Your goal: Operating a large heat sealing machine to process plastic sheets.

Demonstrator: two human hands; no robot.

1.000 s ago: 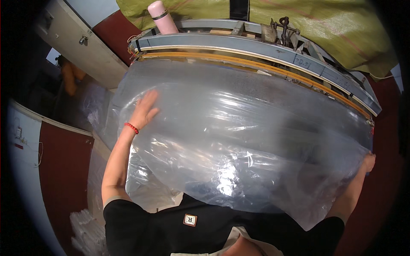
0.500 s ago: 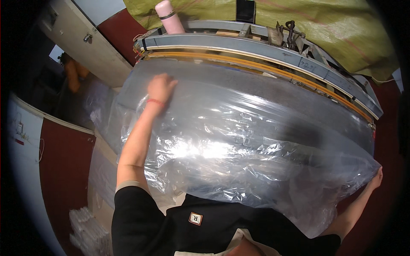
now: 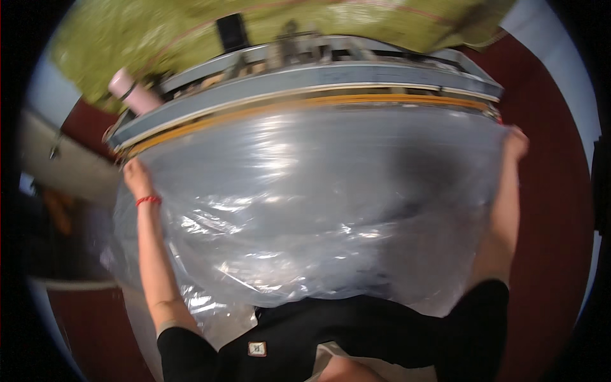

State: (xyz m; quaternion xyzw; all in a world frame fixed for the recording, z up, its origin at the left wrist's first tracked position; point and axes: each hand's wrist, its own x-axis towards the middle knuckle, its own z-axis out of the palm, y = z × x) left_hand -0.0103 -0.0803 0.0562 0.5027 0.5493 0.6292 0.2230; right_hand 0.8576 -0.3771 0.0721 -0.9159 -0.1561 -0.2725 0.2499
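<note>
A wide sheet of clear plastic film [image 3: 305,184] is stretched between my two hands, smooth along its far edge and crinkled close to my body. My left hand [image 3: 136,177] pinches its far left corner, a red band [image 3: 148,200] on the wrist. At the far right corner, my right hand [image 3: 517,144] is closed on the film, slightly blurred. Just beyond the film's far edge runs an orange strip [image 3: 356,99] along a long grey metal frame [image 3: 318,76]. What lies beneath the film shows only dimly.
A pink bottle [image 3: 135,94] leans at the frame's left end. On the frame sit a dark metal clamp [image 3: 291,35] and a black flat object [image 3: 231,33]. Yellow-green sheeting [image 3: 191,32] covers the back. A door [image 3: 63,153] is at left; the wall [image 3: 554,191] at right is dark red.
My left hand has gone from lying on the film to gripping its far left corner. My right hand has carried the right corner away from me, toward the frame. The view has turned rightward.
</note>
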